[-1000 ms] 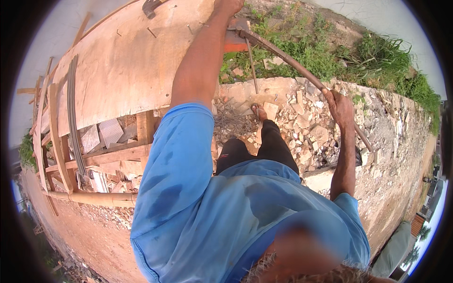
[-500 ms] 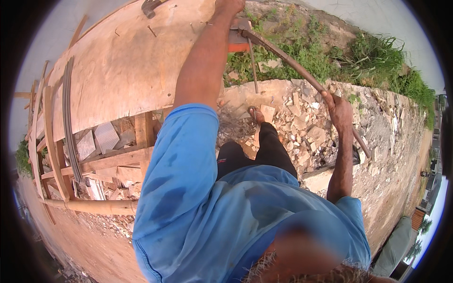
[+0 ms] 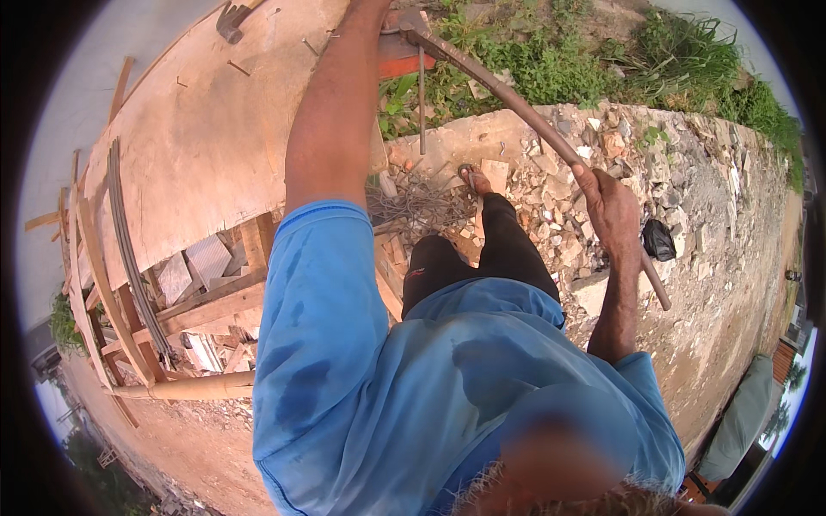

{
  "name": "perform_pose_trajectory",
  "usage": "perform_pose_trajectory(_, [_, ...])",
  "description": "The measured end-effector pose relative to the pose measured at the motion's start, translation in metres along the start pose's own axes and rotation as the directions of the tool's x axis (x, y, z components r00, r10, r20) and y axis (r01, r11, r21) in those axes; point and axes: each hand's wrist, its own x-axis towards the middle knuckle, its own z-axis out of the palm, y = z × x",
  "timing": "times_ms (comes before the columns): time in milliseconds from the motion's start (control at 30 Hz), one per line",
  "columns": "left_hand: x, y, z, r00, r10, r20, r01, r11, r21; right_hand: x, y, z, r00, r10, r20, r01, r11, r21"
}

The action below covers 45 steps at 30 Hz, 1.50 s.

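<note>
My right hand (image 3: 613, 211) is closed around a long, rusty metal bar (image 3: 508, 95), near its lower end. From there the bar slants up and left to a metal fitting (image 3: 404, 33) at the right edge of a plywood-topped bench (image 3: 206, 129). A thin rod (image 3: 422, 103) juts toward me beside that fitting. My left forearm (image 3: 331, 129) stretches over the plywood to the top edge, which cuts off the hand. Several nails (image 3: 238, 68) stick up from the board, and a hammer (image 3: 231, 24) lies at its far side.
Rubble (image 3: 551, 215) and tangled wire (image 3: 413, 206) cover the ground around my feet. A black plastic bag (image 3: 658, 240) lies beyond my right forearm. Wooden framing (image 3: 107, 292) and long thin bars (image 3: 129, 232) stand at the left. Green weeds (image 3: 551, 69) grow behind a low concrete edge.
The view has shifted, so the bench and fitting sit higher and further left, and my left hand has left the picture. My right hand keeps its grip on the bar. The black bag shows more fully.
</note>
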Motion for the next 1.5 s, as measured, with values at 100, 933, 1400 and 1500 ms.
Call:
perform_pose_trajectory(100, [-0.006,0.005,-0.009,0.999,-0.032,0.021,0.033,0.999,-0.031,0.019,0.011,-0.008,0.996,-0.045,0.071,0.044,0.999,0.022])
perform_pose_trajectory(933, [-0.246,0.175,-0.047,0.995,0.095,0.04,-0.084,0.972,-0.218,0.167,0.063,0.093,0.997,-0.052,-0.048,0.07,0.608,0.791])
perform_pose_trajectory(1400, [-0.447,0.027,0.116,0.844,-0.439,0.308,0.238,0.821,0.519,0.106,0.275,0.172,0.918,0.196,0.344,-0.215,0.977,0.017])
perform_pose_trajectory(1500, [-0.459,0.037,0.116,0.503,-0.33,0.798,0.289,0.935,0.205,0.102,0.303,0.183,0.921,0.14,0.365,-0.164,0.986,0.036])
